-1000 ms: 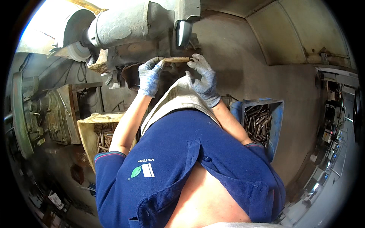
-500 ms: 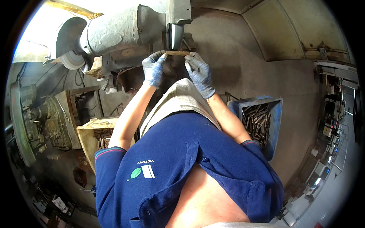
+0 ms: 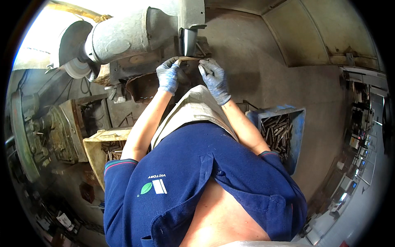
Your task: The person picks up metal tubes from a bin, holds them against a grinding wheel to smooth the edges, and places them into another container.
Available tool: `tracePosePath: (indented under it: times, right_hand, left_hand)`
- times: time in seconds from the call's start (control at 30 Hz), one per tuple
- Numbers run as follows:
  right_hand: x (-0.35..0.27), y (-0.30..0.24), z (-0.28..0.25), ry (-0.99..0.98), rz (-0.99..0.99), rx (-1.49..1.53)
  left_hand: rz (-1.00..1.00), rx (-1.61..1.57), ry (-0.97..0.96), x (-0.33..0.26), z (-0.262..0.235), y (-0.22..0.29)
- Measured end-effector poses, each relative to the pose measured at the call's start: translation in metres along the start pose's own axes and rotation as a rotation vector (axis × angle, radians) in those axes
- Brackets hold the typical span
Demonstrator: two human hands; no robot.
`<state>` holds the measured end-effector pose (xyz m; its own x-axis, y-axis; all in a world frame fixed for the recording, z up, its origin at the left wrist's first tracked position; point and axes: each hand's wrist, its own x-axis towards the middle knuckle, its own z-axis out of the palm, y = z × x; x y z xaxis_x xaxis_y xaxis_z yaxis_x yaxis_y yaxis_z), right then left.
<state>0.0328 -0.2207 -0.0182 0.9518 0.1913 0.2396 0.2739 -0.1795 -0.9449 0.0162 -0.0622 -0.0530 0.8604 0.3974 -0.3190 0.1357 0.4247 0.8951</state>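
Beyond our pale apron (image 3: 199,108), a yellow bin (image 3: 93,155) and a blue bin (image 3: 298,142) of metal pieces (image 3: 277,132), our gloved left hand (image 3: 168,76) and right hand (image 3: 215,79) pinch a thin bar (image 3: 190,59) by its ends beside the grinder's (image 3: 119,37) shiny band (image 3: 190,42); whether they touch, we cannot tell.

At the left, a worn greenish machine (image 3: 59,133) is seen, with a dark cable (image 3: 85,85) hung near it. A yellowish bar (image 3: 76,9) is set across the bright upper left corner. The upper right is filled by beige panels (image 3: 310,33), darkly stained along their lower edge. Along the right rim, small lit screens (image 3: 354,185) are lined up beyond the grey-brown floor (image 3: 323,123).
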Motion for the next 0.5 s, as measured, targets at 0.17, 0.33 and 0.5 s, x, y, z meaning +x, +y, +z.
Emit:
tracePosePath:
  times: [0.17,0.33,0.5]
  right_hand:
    - [0.002,0.004,0.020,-0.019,-0.036,0.037]
    - [0.003,0.021,0.029,0.007,-0.061,0.059]
    - [0.004,0.023,0.006,0.060,0.003,-0.107]
  left_hand:
    - [0.008,-0.047,0.005,0.016,-0.029,-0.011]
    - [-0.013,0.016,0.037,0.012,-0.030,0.000]
    - [-0.016,-0.001,-0.018,0.012,-0.003,-0.006]
